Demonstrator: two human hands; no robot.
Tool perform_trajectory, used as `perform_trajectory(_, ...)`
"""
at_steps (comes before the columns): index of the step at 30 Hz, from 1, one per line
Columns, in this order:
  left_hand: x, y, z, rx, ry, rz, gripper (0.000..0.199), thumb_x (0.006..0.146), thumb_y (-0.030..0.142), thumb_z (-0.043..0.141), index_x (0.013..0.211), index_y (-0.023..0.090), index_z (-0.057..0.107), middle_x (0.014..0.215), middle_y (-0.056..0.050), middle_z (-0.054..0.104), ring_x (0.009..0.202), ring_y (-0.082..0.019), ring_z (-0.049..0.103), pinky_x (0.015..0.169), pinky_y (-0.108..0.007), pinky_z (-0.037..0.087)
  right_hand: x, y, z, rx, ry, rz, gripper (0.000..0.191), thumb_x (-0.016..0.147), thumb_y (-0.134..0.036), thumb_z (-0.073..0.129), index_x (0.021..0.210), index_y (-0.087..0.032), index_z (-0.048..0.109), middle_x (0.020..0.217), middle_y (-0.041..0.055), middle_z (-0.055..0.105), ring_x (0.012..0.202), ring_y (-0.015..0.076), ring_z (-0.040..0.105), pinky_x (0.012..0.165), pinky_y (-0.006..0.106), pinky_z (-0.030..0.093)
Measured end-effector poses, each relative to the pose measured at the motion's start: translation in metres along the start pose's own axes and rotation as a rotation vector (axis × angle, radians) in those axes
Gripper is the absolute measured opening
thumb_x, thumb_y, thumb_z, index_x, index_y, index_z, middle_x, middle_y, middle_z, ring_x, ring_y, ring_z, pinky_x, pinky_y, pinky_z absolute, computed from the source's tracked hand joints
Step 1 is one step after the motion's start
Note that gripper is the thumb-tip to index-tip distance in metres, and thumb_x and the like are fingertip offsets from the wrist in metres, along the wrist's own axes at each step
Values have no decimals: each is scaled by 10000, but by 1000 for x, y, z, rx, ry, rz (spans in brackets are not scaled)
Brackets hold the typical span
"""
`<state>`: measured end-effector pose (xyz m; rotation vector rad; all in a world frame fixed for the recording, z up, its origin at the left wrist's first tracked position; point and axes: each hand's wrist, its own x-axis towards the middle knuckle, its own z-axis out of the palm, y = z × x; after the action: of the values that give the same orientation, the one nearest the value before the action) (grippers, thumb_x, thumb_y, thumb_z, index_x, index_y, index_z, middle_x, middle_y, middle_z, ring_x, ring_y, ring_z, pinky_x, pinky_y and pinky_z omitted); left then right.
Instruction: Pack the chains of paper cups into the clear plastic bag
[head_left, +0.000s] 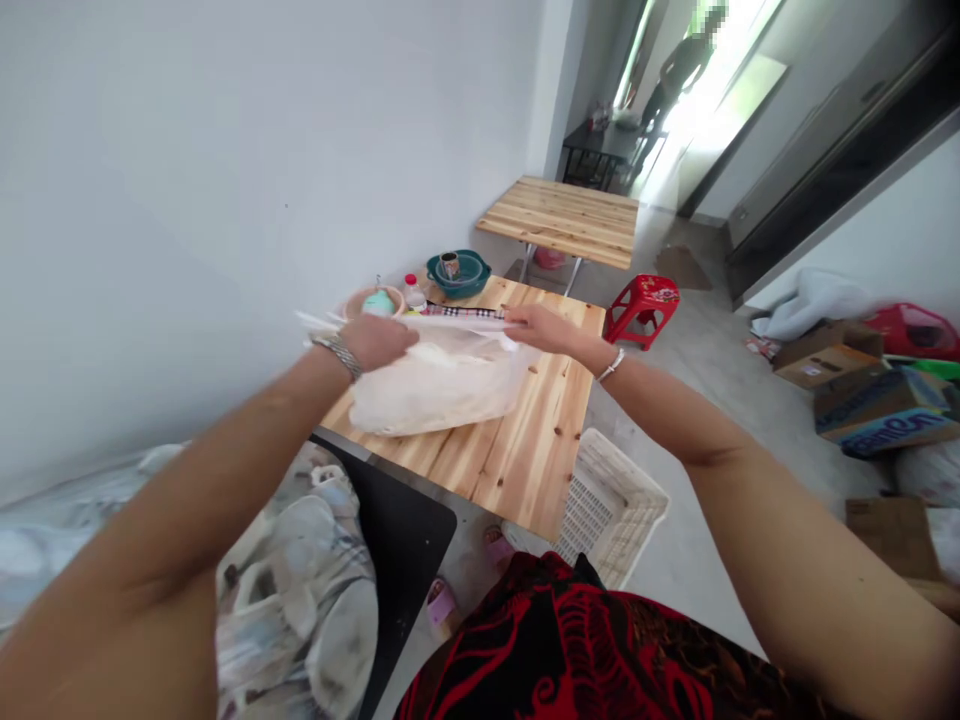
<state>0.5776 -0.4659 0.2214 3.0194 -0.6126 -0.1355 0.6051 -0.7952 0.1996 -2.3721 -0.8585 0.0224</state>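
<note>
A whitish, see-through plastic bag rests on the wooden table, with something pale inside that I cannot make out. My left hand is closed on the left end of its top edge. At the right end of that edge, my right hand pinches the plastic, so the mouth is stretched straight between both hands. Just behind the bag are a pink basin with a mint-green item in it, a red-capped bottle and part of a checked cloth.
A teal basin holding a can stands at the table's far edge. Beyond are a second table and a red stool. A white crate sits on the floor. Shoes lie on a black table. Another person stands far back.
</note>
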Motion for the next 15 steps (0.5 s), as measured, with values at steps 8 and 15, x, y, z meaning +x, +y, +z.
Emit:
perform_trajectory(8, -26, 33, 79, -70, -78, 24, 238, 917, 88, 598, 1100, 184, 716, 1323, -151, 694, 1337, -290, 596, 1085, -397, 506, -20, -4, 58, 624, 49, 388, 312, 879, -473, 594, 706, -222, 529, 598, -44, 481, 543, 123, 418, 521, 244, 288)
perform_trajectory(15, 6, 98, 77, -1068, -26, -150, 283, 942, 280, 546, 1074, 135, 750, 998, -117, 781, 929, -246, 718, 846, -337, 569, -34, -26, 60, 1027, 58, 526, 321, 784, -525, 705, 799, -224, 596, 704, -6, 624, 602, 148, 532, 555, 258, 430)
